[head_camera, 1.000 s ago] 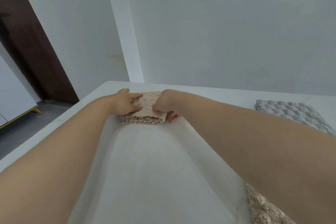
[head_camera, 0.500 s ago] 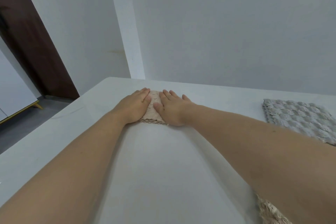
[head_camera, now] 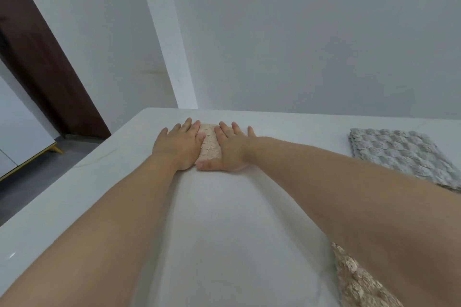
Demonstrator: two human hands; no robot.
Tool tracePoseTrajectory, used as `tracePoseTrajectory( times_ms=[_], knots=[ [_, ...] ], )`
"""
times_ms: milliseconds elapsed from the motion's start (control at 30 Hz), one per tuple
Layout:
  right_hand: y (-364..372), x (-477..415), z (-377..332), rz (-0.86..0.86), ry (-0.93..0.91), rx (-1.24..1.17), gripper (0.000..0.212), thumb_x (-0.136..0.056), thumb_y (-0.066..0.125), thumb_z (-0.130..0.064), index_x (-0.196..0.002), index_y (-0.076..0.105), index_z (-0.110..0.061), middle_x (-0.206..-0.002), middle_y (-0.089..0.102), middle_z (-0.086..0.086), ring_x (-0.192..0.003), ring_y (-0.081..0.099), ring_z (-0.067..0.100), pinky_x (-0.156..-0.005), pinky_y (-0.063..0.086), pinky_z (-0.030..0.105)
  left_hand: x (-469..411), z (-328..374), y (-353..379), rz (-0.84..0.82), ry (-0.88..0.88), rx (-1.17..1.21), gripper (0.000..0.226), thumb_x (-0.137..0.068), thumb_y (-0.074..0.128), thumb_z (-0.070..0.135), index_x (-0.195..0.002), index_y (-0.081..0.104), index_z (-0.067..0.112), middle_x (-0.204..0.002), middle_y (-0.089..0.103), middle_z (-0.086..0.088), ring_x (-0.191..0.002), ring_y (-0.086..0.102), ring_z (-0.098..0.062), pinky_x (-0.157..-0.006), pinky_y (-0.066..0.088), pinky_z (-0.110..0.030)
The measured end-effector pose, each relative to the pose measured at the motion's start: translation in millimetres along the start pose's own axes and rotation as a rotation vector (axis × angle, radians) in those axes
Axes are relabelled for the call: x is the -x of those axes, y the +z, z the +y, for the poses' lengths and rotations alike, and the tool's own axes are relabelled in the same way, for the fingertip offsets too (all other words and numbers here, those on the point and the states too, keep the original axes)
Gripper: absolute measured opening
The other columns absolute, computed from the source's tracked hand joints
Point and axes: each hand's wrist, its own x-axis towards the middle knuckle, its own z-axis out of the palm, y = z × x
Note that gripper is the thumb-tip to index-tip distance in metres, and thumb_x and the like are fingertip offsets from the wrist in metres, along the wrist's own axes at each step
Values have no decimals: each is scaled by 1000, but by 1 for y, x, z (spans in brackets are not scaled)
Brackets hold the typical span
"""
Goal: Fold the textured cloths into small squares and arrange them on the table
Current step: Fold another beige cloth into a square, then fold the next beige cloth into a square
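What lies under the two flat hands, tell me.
A folded beige textured cloth lies under the left hand and right hand, on the white table. Only a strip shows between them; the rest of it is covered.

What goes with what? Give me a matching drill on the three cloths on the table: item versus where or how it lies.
1. folded beige cloth
2. grey cloth
3. second beige cloth

a. nearest the camera, partly hidden by the right forearm
b. pressed under the left hand and right hand
c. far right, no hand on it

Pairs: 1-b, 2-c, 3-a
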Motion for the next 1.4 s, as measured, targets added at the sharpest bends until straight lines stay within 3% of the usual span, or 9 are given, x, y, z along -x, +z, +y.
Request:
tracePoseTrajectory(
  times_ms=[133,233,533,733,933,1033,1233,1333,1400],
  knots=[
    [-4,26,-9,15,33,-12,134,-69,34,-99,-158,-22,-16,-168,-21,10,-154,-20,32,-121,-9,62,27,11,-13,168,-215,120,64,-107,11,45,-162,10,12,-168,19,-6,-153,21,-23,-126,12,-46],
    [-1,65,-17,17,58,-81,122,-81,34,-90,-159,-18,-12,-169,-15,13,-156,-15,32,-122,-5,62,60,24,-26,196,-257,229,60,-108,16,39,-160,19,8,-164,29,-10,-149,30,-29,-124,19,-44],
    [14,223,-2,60,-33,-62,82,-106,28,-55,-161,-5,-6,-170,-7,12,-157,-8,27,-127,1,49,181,101,-52,53,-25,272,53,-109,25,33,-160,24,16,-166,28,-2,-150,30,-24,-118,29,-40],
    [21,328,37,155,-27,-185,76,-107,31,-51,-163,-3,-13,-170,-7,4,-156,-10,17,-128,0,40,256,173,-49,33,198,327,52,-109,33,27,-160,27,18,-167,24,1,-154,22,-14,-124,20,-32],
    [41,408,83,204,121,-303,73,-106,35,-53,-164,4,-20,-170,-1,-4,-156,-5,11,-126,3,34,303,231,-44,-14,277,384,41,-106,39,26,-144,48,16,-148,51,-1,-134,49,-21,-110,40,-36],
    [51,439,111,225,212,-293,73,-106,34,-53,-164,5,-19,-171,2,-2,-156,-2,12,-126,5,35,316,250,-45,-43,257,392,49,-107,37,27,-154,38,14,-161,37,-4,-146,36,-22,-118,30,-34],
    [59,471,154,390,404,-365,64,-107,39,-45,-160,27,-13,-167,26,3,-156,15,18,-124,16,34,319,277,-42,-45,218,424,52,-108,36,27,-158,30,13,-167,23,-4,-154,18,-19,-123,17,-33],
    [61,474,167,492,522,-466,56,-107,40,-41,-153,42,-9,-158,44,9,-152,26,24,-119,26,36,306,283,-38,4,108,426,47,-106,39,30,-149,42,11,-156,39,-7,-145,35,-24,-116,32,-40],
    [66,471,176,551,583,-501,46,-107,40,-39,-133,60,-6,-135,62,13,-147,36,29,-111,36,38,294,283,-31,16,13,439,44,-104,40,33,-141,48,9,-145,49,-9,-135,44,-29,-110,42,-45]
  ],
)
